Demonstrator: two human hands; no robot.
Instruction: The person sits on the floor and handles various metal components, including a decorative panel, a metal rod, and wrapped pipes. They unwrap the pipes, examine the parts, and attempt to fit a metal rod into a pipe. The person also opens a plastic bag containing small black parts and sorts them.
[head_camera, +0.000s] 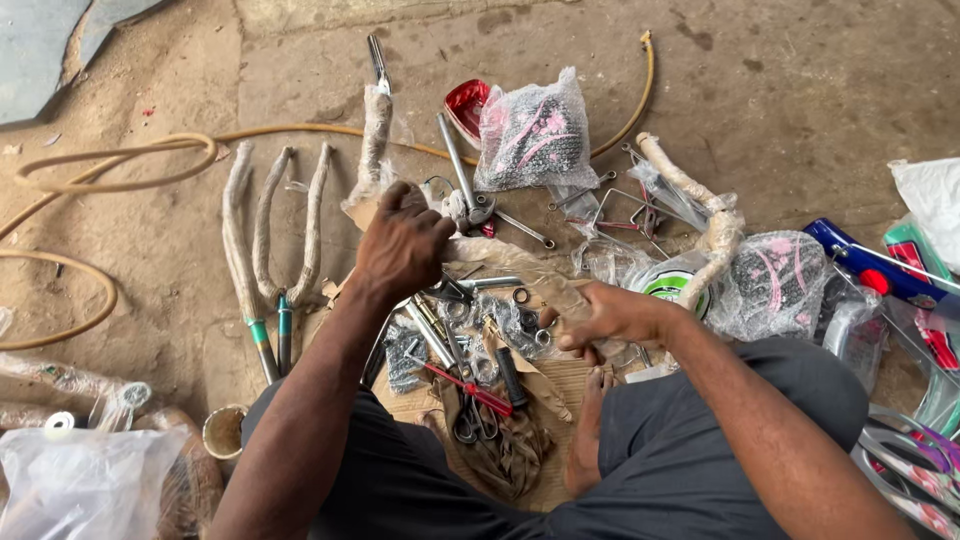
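What the left hand (403, 243) gripped was hidden under its curled fingers; it seemed closed on the near end of a paper-wrapped tube (374, 140) that ran away from the person, though I could not tell for certain. The right hand (612, 316) was pinched narrow on something too small to make out, just right of the loose nuts and washers (522, 318), which blurred together past counting on torn brown cardboard (560, 385). One red-handled tool (470, 388) lay near the knees. Far off sat one bubble-wrapped bundle (535, 135); left, a wrapped fork (268, 235) with three prongs. A tan rubber hose (110, 160) looped across rough concrete, cut off at the left edge.
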